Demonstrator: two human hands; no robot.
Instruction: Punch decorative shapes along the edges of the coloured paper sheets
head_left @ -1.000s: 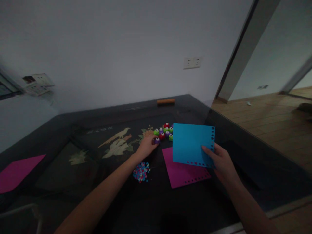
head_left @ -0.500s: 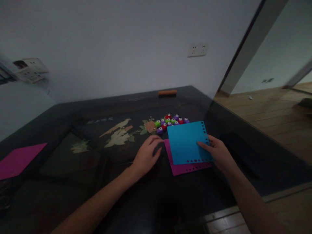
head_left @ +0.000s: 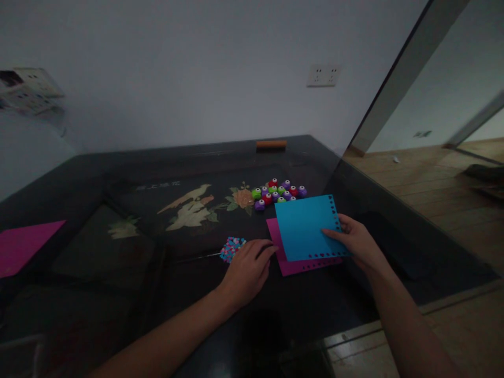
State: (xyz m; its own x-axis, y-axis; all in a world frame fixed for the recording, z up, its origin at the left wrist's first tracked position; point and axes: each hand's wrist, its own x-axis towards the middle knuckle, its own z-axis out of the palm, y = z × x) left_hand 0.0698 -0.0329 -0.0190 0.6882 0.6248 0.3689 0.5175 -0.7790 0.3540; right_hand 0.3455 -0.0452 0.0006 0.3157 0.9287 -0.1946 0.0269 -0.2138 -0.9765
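Now the left hand, open and holding nothing, is coming back from the punches to the pink paper on the desk, while the right hand's fingers are pinching the blue paper just above it.

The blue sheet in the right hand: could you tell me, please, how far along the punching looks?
Done: the blue sheet has punched holes along its right and near edges, as does the pink sheet under it; punched bits lie piled. In hand: the right hand grips the blue sheet, the left hand rests empty beside the pink one. Left: its other edges look plain; the punches sit untouched.
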